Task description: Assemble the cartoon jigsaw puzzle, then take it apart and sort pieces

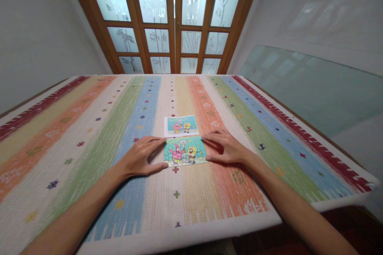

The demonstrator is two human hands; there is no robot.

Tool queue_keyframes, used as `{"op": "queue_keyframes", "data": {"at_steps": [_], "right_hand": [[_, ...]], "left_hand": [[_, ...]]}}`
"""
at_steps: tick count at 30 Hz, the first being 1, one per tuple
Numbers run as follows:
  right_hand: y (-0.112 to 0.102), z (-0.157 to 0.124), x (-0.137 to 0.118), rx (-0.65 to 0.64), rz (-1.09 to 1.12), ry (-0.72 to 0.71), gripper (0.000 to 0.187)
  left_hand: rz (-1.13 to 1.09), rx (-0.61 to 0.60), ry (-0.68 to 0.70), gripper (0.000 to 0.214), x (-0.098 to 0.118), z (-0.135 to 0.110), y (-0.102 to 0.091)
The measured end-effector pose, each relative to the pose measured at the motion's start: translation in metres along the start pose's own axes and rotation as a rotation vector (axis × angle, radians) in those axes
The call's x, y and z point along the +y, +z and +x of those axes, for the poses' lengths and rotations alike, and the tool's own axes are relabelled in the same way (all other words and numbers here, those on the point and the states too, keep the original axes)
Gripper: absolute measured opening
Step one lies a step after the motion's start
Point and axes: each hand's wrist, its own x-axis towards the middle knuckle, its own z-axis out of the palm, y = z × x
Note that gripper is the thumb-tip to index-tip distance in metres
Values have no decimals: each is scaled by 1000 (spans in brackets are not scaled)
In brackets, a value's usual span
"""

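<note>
On the striped tablecloth (197, 193), my left hand (138, 156) and right hand (229, 148) frame a SpongeBob jigsaw puzzle (184, 152).
It lies flat between them, just near of the printed cartoon picture (181, 126); at its left and right edges my thumbs and fingers are spread apart, pinching nothing. I judge that squeezing unevenly, or lifting by the edges, could buckle the interlocked pieces (170, 154) and split them. I see no container.
</note>
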Motion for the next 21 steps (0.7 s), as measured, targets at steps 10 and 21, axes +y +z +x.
{"op": "queue_keyframes", "data": {"at_steps": [10, 21], "right_hand": [[5, -1, 3, -1, 55, -10, 77], [6, -1, 5, -5, 26, -31, 74]], "left_hand": [[5, -10, -16, 69, 1, 1, -1], [27, -8, -7, 69, 1, 0, 0]]}}
